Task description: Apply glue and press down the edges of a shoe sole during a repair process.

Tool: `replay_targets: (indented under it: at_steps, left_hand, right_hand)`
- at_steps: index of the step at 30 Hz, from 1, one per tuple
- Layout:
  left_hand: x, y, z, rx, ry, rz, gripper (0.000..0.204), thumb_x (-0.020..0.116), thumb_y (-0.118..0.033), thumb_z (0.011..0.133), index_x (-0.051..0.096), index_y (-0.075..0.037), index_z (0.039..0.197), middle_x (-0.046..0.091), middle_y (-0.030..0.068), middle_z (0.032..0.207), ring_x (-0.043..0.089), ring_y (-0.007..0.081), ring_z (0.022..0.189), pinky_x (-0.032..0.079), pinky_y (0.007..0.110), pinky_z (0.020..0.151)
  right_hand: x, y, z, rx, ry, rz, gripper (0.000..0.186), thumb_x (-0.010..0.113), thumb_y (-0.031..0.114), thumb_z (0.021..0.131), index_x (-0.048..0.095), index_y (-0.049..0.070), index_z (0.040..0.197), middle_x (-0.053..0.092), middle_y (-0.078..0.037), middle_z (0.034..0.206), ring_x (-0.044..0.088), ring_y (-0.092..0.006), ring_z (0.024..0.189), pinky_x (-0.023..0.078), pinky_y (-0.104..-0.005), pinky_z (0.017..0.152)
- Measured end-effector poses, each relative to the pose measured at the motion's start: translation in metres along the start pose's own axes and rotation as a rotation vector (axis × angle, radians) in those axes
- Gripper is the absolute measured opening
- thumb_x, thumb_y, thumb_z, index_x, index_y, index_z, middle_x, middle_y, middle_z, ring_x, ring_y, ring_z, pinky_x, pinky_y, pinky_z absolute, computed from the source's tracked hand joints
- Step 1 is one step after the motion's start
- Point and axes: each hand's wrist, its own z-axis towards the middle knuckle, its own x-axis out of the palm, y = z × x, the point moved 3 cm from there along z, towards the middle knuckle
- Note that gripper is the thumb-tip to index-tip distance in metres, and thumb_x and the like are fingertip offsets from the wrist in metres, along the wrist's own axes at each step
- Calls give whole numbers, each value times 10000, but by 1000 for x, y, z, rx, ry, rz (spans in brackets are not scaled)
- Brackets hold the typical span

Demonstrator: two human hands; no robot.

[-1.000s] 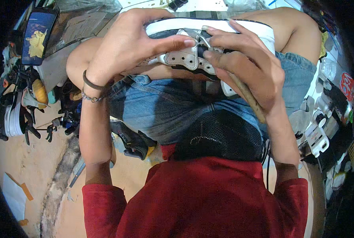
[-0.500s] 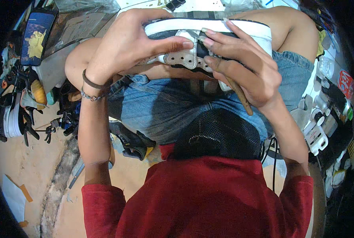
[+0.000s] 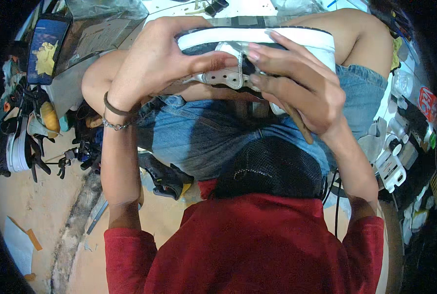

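Observation:
A black and white sneaker (image 3: 257, 35) lies on its side above my lap, its thick white sole turned away from me. Around its left end, my left hand (image 3: 172, 56) is closed, the thumb pressing on the white eyelet panel. My right hand (image 3: 304, 81) is over the middle of the shoe, fingertips by the seam beside the eyelets. Between its fingers sits a slim tool with a wooden handle (image 3: 298, 125) pointing back toward me. A grey, pointed piece shows near the fingertips; whether it is the tool's tip I cannot tell.
A phone (image 3: 46, 49) stands at the upper left against cardboard. Below it are several black clamps (image 3: 39, 161) and another shoe (image 3: 20, 147). A dark shoe (image 3: 167, 179) lies on the floor by my left arm. Bottles and a white jug (image 3: 391, 169) crowd the right side.
My right hand has shifted slightly left along the shoe, with the tool's handle moving along. The shoe has dipped very slightly; my left hand keeps its hold.

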Motion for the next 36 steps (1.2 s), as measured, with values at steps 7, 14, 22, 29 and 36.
replay_targets:
  at_steps: [7, 14, 22, 29, 36]
  left_hand:
    - [-3, -2, 1, -31, 15, -83, 450, 805, -356, 797, 709, -2, 1058, 719, 191, 919, 716, 290, 831, 549, 361, 760]
    - [-6, -4, 0, -109, 91, -80, 411, 813, -246, 810, 675, 24, 1087, 715, 93, 895, 619, 101, 823, 531, 295, 752]
    - [-4, -6, 0, -128, 123, -50, 426, 819, -245, 793, 678, 34, 1083, 724, 115, 928, 638, 135, 864, 528, 305, 793]
    - [-4, -3, 0, -37, -1, -112, 432, 833, -345, 771, 719, 1, 1002, 715, 170, 846, 699, 225, 750, 544, 345, 720]
    - [-5, -4, 2, -160, 161, -120, 434, 813, -245, 789, 675, 50, 1075, 725, 116, 935, 636, 121, 864, 534, 301, 778]
  right_hand:
    - [3, 4, 3, 1, 17, -15, 212, 734, 107, 725, 744, 22, 919, 716, -137, 1056, 689, -322, 1076, 490, -552, 1009]
    - [9, 3, 9, 48, 4, -73, 254, 725, 146, 709, 728, 12, 926, 713, -142, 1060, 685, -335, 1082, 495, -532, 1012]
    - [5, 4, 0, -12, -12, -45, 232, 744, 154, 727, 738, 27, 922, 718, -149, 1033, 687, -327, 1083, 523, -520, 972]
    - [13, 17, 9, 38, -58, -130, 166, 722, 155, 761, 742, 65, 898, 726, -112, 1021, 693, -290, 1076, 536, -484, 944]
    - [0, 17, 0, 49, 33, -149, 159, 717, 136, 765, 722, 54, 903, 720, -107, 1055, 686, -288, 1094, 512, -508, 993]
